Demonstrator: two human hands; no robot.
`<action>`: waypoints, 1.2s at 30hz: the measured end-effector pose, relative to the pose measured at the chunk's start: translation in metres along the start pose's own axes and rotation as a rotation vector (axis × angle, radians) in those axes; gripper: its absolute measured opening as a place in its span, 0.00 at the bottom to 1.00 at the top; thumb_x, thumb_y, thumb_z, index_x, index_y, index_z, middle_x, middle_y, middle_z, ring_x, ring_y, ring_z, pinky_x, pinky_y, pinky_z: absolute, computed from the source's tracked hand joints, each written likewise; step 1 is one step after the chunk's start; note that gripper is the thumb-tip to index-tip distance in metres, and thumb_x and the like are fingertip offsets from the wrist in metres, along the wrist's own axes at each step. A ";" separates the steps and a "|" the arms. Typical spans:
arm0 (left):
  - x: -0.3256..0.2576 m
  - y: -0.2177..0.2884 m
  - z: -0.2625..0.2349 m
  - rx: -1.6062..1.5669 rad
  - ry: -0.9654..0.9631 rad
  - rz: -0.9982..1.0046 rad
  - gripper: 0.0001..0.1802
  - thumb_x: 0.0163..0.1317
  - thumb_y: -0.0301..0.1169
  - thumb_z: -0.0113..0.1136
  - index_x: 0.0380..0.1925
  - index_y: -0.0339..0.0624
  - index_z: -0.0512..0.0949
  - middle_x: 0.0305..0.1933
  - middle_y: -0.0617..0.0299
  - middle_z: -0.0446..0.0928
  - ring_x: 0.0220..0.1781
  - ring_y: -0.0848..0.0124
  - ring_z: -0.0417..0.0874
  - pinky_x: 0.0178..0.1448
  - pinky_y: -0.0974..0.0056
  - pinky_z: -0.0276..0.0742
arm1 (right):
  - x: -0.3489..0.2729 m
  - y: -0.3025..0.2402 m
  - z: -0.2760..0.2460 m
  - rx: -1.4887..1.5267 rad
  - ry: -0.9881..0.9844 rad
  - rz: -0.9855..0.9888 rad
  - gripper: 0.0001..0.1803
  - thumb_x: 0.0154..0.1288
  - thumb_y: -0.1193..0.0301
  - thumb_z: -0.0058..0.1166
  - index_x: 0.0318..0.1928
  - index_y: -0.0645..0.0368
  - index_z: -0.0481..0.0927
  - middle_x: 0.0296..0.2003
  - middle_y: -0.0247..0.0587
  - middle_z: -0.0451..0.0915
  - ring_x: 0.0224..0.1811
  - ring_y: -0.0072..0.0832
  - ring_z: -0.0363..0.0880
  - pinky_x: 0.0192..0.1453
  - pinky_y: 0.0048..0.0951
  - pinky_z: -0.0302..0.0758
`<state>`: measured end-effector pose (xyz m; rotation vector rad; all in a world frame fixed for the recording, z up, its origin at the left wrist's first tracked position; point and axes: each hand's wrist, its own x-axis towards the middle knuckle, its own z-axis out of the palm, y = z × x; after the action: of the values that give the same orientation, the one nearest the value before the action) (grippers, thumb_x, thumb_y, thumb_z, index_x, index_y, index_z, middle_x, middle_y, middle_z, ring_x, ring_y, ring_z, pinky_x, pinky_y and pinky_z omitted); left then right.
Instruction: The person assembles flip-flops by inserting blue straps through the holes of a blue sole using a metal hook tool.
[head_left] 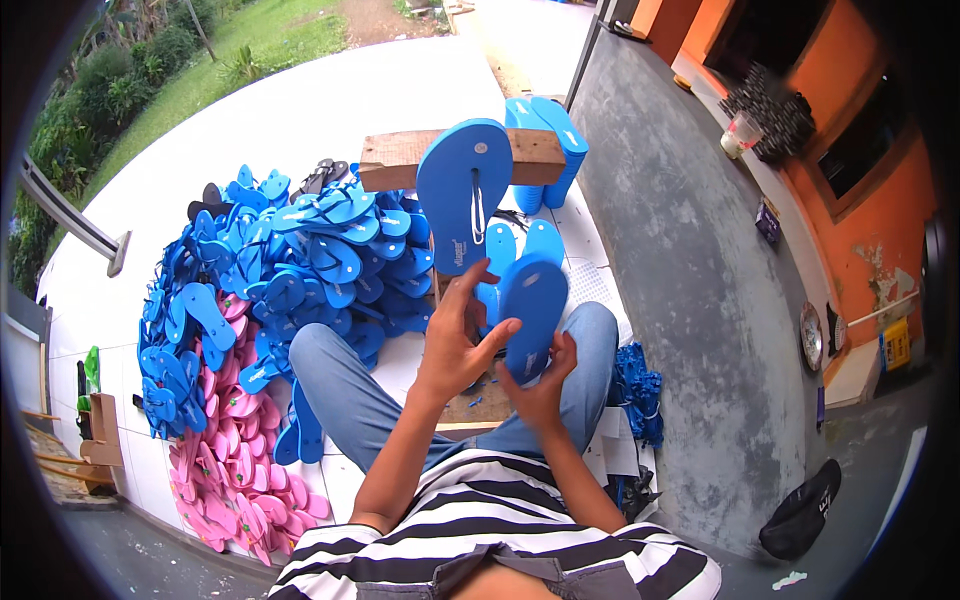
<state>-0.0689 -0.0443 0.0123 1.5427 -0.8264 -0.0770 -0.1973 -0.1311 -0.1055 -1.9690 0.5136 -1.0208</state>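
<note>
My right hand grips the lower end of a blue flip-flop sole, held upright between my knees. My left hand is beside it with fingers spread. Its thumb reaches the held sole's left edge, and its fingertips are by the lower end of another blue flip-flop sole. That upper sole stands in front of a wooden beam, with a thin pale metal loop showing at its middle. Whether the left fingertips touch it, I cannot tell. Behind the held sole, more blue soles are partly hidden.
On my left lies a large heap of blue flip-flops, with pink flip-flops nearer me. Stacked blue soles stand behind the beam's right end. A bundle of blue straps lies by my right knee. Further right is a black bag.
</note>
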 end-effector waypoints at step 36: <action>0.105 0.041 -0.042 0.204 0.336 0.099 0.18 0.53 0.26 0.76 0.42 0.39 0.78 0.38 0.61 0.73 0.37 0.76 0.76 0.32 0.72 0.76 | 0.179 -0.120 0.017 -0.017 0.044 -0.086 0.31 0.63 0.62 0.67 0.62 0.57 0.69 0.52 0.47 0.64 0.56 0.39 0.67 0.61 0.40 0.68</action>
<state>0.0111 -0.0614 0.1004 1.6439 -0.6544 0.3400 -0.0817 -0.1738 0.0720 -2.0022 0.4658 -1.1187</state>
